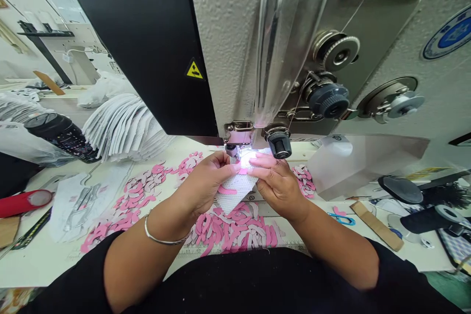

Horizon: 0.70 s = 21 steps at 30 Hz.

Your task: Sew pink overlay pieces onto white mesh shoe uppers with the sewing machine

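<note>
A quilted-looking white fabric piece [232,199] lies under the lit needle area of a sewing machine [224,49], its pointed end toward me. One curved pink strip [227,190] rests on it; a second pink strip [243,171] is by the needle, between my fingertips. My left hand [210,176] is closed at the fabric's left side, thumb against the near pink strip and index finger curled. From the right, my right hand [280,182] grips the fabric's edge, its index and middle fingers reaching toward the needle. The needle tip is lost in glare.
Loose pink and white strips [228,229] pile in front of the machine, with more at left [138,191]. Stacked white pieces [123,125] and a black bottle [61,132] stand left. Blue thread snips [342,219] and a brown strip [377,225] lie right.
</note>
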Available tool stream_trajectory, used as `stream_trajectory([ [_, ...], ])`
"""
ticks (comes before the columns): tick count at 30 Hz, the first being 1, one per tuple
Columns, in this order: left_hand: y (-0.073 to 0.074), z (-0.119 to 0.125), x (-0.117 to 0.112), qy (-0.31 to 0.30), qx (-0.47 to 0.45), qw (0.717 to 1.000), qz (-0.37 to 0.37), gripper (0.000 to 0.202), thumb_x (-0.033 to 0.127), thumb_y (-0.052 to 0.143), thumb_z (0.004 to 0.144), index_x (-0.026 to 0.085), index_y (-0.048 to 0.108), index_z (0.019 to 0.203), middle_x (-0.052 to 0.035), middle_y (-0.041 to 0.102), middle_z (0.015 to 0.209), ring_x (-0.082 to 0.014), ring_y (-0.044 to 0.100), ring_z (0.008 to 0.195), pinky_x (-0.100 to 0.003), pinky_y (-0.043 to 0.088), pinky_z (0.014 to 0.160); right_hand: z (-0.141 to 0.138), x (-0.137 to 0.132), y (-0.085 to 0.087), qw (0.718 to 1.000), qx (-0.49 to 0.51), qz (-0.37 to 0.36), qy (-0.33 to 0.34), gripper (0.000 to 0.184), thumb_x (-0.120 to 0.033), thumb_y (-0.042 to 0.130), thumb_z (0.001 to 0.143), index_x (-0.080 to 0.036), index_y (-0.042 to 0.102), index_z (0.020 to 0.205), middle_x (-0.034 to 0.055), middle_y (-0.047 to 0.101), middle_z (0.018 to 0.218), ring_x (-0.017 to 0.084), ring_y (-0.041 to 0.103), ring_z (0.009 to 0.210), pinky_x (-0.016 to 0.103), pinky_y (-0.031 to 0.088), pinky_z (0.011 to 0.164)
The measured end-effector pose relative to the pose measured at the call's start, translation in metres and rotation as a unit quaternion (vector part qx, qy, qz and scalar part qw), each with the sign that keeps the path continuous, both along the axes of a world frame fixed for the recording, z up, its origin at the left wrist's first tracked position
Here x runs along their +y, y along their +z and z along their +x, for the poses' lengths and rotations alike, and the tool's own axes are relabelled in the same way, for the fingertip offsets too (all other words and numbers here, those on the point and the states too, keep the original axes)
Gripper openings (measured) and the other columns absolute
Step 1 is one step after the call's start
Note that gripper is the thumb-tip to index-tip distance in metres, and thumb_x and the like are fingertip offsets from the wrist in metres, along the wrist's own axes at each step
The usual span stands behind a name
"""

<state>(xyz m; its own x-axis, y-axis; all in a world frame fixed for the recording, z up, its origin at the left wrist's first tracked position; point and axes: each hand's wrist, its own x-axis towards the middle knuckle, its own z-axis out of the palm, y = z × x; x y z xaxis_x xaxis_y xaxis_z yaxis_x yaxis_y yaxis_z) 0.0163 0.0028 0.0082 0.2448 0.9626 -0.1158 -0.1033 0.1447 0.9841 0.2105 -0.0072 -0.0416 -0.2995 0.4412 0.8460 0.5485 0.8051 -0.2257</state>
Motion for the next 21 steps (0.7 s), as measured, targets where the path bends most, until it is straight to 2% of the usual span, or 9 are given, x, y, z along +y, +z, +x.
stream_trajectory([
  [5, -0.0004, 0.0034, -0.001, 0.008, -0.031, 0.999, -0.027, 0.025, 0.022, 0.077, 0.071, 0.018, 0.053, 0.073, 0.0045, 0.054, 0.07, -0.009, 0.051, 0.061, -0.023, 0.041, 0.057, 0.0013, 0.0012, 0.003, 1.0, 0.001, -0.005, 0.008, 0.03, -0.01, 0.057, 0.089, -0.027, 0.067, 0.112, 0.0043, 0.071, 0.117, 0.02, 0.063, 0.117, 0.045, 0.047, 0.105],
  [14, -0.0055, 0.0048, -0.0024, 0.013, -0.05, 0.998, -0.025, 0.024, 0.026, 0.077, 0.074, 0.019, 0.056, 0.081, 0.0023, 0.057, 0.074, -0.0116, 0.056, 0.064, -0.024, 0.043, 0.057, 0.0034, 0.0027, 0.0042, 0.999, 0.003, -0.038, 0.018, 0.027, -0.01, 0.056, 0.09, -0.027, 0.067, 0.107, 0.0045, 0.071, 0.116, 0.021, 0.064, 0.116, 0.048, 0.045, 0.106],
  [21, -0.0031, 0.008, 0.0003, 0.031, -0.041, 0.999, -0.009, 0.02, 0.02, 0.077, 0.071, 0.018, 0.06, 0.082, 0.0009, 0.06, 0.078, -0.0131, 0.059, 0.069, -0.025, 0.046, 0.061, 0.0039, 0.0036, 0.007, 0.999, 0.005, -0.045, 0.016, 0.027, -0.009, 0.054, 0.09, -0.026, 0.067, 0.106, 0.0048, 0.071, 0.116, 0.02, 0.063, 0.116, 0.048, 0.046, 0.104],
])
